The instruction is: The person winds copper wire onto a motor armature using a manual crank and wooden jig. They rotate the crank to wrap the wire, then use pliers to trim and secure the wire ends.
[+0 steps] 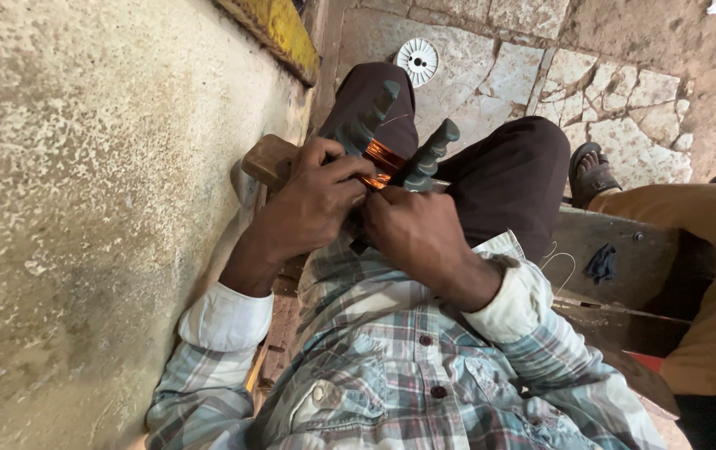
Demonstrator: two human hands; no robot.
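- Copper wire (384,156), bright orange, is wound in a coil between two grey stepped forms (429,154), held over the person's lap in the middle of the view.
- The left hand (312,200) is closed around the left side of the forms, its fingers curled over the coil's near edge and touching the wire.
- The right hand (416,229) is closed too, its fingertips pressed against the near side of the coil, just beside the left hand's fingers; exactly what they pinch is hidden.
- A wooden block (268,158) sticks out to the left from under the left hand.
- Dark trousers (508,175) cover the knees beyond the coil; a plaid shirt (391,367) with rolled cuffs fills the near part.
- A rough concrete wall (83,208) takes up the left.
- A white round disc (417,60) lies on the stone floor (625,108), far off.
- To the right, a wooden bench (616,250) carries a small dark cloth (600,263); another person's tan trouser leg (708,275) and sandalled foot (589,173) sit beside it.
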